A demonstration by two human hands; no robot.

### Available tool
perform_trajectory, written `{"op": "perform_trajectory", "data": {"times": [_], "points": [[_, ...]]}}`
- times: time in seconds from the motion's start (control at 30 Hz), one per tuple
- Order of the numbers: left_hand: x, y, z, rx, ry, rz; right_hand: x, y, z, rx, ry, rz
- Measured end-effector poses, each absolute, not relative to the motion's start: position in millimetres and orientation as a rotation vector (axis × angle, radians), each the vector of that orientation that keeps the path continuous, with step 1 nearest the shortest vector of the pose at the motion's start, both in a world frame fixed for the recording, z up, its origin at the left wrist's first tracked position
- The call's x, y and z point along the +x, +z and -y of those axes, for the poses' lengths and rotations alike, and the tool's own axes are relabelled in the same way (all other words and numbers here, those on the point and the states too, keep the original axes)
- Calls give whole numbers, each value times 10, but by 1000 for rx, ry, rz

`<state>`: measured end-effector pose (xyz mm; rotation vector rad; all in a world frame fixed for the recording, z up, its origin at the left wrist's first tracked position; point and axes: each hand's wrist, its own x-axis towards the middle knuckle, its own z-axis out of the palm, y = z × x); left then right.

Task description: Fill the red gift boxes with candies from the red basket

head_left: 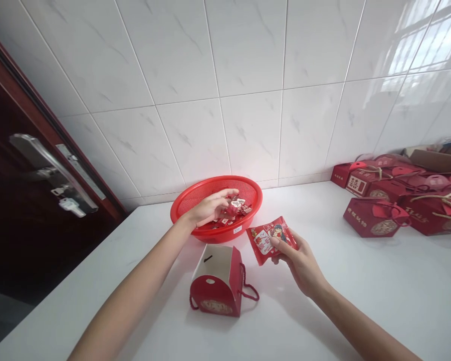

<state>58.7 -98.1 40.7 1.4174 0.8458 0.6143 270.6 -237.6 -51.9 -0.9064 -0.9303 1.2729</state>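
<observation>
My left hand (210,208) is dipping into the red basket (188,200), fingers curling around a small red sweet (231,209), though I'm struggling to tell how firmly. My right hand (298,260) is pinching a red packet (271,239), its lower corner hiding behind my fingers. An open gift box (217,281) is sitting just below both hands. More boxes (376,215) are piling up far right, cut off by the edge. A door handle (41,158) is showing left.

Plastic mesh basket (195,199); glossy foil packet (270,239); matt card box (218,281).
</observation>
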Motion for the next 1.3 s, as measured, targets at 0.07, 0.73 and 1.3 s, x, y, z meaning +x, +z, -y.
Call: {"op": "perform_trajectory", "data": {"times": [0.07, 0.73, 1.3], "points": [[689, 460, 1106, 1491, 530, -747, 2703, -500, 2379, -904, 1294, 902], [1056, 420, 1740, 2756, 265, -855, 2679, -491, 2395, -738, 1409, 916], [527, 388, 846, 2213, 174, -1295, 2731, -472, 2349, -728, 1509, 657]]}}
